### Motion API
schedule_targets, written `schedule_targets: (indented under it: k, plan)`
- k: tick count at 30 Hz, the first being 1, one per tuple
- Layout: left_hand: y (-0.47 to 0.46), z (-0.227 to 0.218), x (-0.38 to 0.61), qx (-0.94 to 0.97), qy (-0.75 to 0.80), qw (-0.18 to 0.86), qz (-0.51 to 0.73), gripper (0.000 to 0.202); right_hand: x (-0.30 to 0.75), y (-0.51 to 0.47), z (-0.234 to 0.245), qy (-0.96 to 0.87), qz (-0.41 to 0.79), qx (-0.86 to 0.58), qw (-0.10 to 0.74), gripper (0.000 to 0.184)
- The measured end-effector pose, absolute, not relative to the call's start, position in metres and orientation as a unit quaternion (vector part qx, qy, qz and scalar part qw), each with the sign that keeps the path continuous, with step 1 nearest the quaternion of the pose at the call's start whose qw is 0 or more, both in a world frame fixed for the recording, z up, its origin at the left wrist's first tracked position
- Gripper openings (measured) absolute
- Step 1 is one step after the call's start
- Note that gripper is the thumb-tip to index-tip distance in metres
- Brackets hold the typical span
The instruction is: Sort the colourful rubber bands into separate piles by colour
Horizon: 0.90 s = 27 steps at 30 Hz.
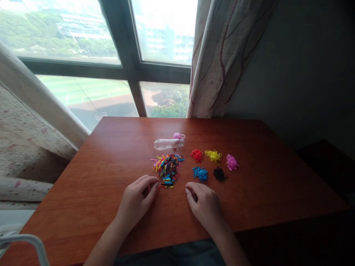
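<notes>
A mixed pile of small coloured plastic loops [168,168], shaped like stitch markers, lies mid-table. My left hand [140,195] rests at its near left edge, thumb and forefinger pinched together. A small red piece shows right at those fingertips; whether it is gripped I cannot tell. To the right of the pile, my right hand [204,201] is closed, thumb against curled fingers, and what it holds, if anything, is hidden. Single-colour heaps lie beyond it: red [196,155], yellow [213,156], pink [232,162], blue [200,173] and black [220,174].
A clear plastic bottle [166,144] lies on its side behind the pile, with a pink looped piece [179,136] by its neck. The wooden table [97,177] meets a window at the back, with curtains [216,55] on both sides. A pale curved tube [24,239] stands front left.
</notes>
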<state>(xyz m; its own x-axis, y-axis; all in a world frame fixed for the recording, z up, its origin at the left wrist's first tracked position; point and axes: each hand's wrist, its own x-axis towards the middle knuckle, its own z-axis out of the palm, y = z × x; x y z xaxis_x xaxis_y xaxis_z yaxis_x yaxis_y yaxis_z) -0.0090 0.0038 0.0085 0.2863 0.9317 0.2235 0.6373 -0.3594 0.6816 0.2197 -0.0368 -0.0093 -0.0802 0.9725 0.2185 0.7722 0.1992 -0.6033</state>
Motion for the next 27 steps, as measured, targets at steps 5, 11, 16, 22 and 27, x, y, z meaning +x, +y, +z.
schedule_targets:
  k: [5,11,16,22,27]
  plan:
    - [0.001,0.002,-0.009,0.767,0.527,0.231,0.282,0.015,0.21,-0.031,-0.007,-0.723,0.172,-0.603,0.292,0.014]
    - [-0.001,0.004,-0.007,0.776,0.535,0.217,0.254,0.015,0.199,-0.021,-0.006,-0.722,0.157,-0.614,0.276,0.013]
    - [-0.002,0.005,-0.006,0.778,0.539,0.206,0.248,0.016,0.193,-0.016,-0.007,-0.718,0.146,-0.623,0.274,0.011]
    - [-0.003,0.004,-0.006,0.78,0.539,0.204,0.242,0.016,0.192,-0.017,-0.008,-0.718,0.143,-0.619,0.284,0.012]
    - [-0.003,0.005,-0.006,0.784,0.537,0.198,0.241,0.017,0.192,-0.014,-0.012,-0.705,0.127,-0.64,0.277,0.009]
